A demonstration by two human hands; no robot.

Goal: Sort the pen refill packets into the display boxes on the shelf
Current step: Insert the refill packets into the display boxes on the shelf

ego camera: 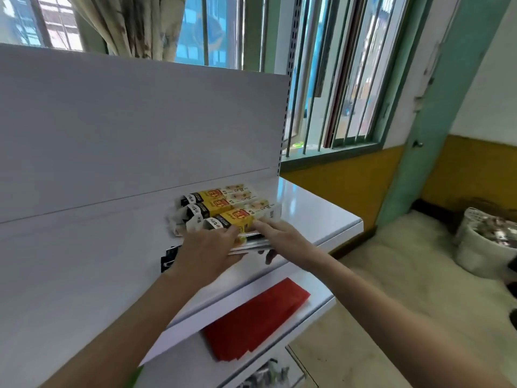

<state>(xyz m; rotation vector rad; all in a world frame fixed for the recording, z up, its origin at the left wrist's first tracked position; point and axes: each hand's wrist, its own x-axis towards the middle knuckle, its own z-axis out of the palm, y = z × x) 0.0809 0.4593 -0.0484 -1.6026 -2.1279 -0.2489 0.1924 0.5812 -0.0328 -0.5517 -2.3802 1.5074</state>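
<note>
Three yellow, black and white display boxes lie side by side on the top white shelf, against the back panel. Below them my two hands hold a bundle of clear pen refill packets at the front edge of the nearest box. My left hand lies over the bundle's left part, thumb toward the box. My right hand grips the right end, index finger pointing at the box and thumb under the packets. Much of the bundle is hidden by my hands.
A red flat packet stack lies on the lower shelf. A black item peeks out left of my left wrist. A white basket stands on the floor at the right. Barred windows are behind the shelf.
</note>
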